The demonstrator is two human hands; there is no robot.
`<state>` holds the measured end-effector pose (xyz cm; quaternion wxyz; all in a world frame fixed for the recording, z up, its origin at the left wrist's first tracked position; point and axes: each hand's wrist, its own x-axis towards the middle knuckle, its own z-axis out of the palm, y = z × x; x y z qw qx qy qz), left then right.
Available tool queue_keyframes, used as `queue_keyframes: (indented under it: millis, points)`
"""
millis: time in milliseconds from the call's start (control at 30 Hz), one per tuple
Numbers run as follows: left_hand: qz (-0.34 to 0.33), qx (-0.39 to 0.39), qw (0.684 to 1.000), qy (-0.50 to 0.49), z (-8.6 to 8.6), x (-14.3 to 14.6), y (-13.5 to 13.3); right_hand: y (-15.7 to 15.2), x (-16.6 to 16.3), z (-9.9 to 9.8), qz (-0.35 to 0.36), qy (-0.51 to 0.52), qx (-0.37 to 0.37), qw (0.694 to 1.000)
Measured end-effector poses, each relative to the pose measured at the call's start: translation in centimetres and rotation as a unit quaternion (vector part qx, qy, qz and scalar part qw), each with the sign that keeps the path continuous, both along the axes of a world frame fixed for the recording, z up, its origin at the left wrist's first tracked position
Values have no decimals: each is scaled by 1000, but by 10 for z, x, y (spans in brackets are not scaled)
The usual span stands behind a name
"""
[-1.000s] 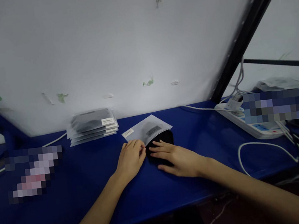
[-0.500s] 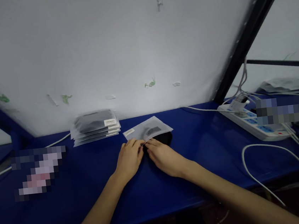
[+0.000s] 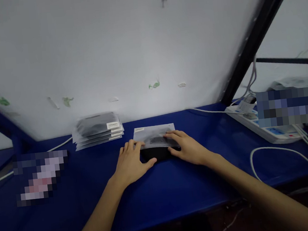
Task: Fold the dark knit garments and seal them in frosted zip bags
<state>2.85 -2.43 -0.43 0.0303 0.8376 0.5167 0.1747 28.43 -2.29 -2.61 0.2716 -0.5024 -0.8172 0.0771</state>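
A frosted translucent plastic bag [image 3: 159,130] with a small white label at its far left corner lies on the blue table. A black, rounded flat item [image 3: 158,154] sticks out from under the bag's near edge; I cannot tell how much of it is inside. At the left side, my left hand [image 3: 130,164] has its fingers spread, fingertips at the bag's edge and thumb stretched out before the black item. My right hand [image 3: 189,146] rests on the right side, fingers stretched over the bag and thumb apart near its front edge.
Several similar labelled bags with dark contents form a stack [image 3: 97,128] at the back left. A white power strip [image 3: 265,131] with plugs and loose white cables [image 3: 253,156] lies at the right. Blurred-out objects sit at far left and right. A wall [image 3: 141,50] stands behind.
My hands have moved apart from their close grip at the bag's near edge. The bag has turned squarer to me, and more of the black item's front shows.
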Motion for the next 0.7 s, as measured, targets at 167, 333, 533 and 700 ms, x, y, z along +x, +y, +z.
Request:
queue_keyframes:
  millis: [167,333,533,700]
  points:
    - [8,11,1000,3,-1,6,3,1,-7,3,-10,-53,46,997]
    - [18,29,999,38,-3,10,6,0,-10,3,-15,-78,65,995]
    - [7,55,997,47,-2,7,6,-6,-6,-4,0,-31,67,997]
    - [-35,26,999,-2,-3,5,4,-4,-4,-8,-39,-40,65,996]
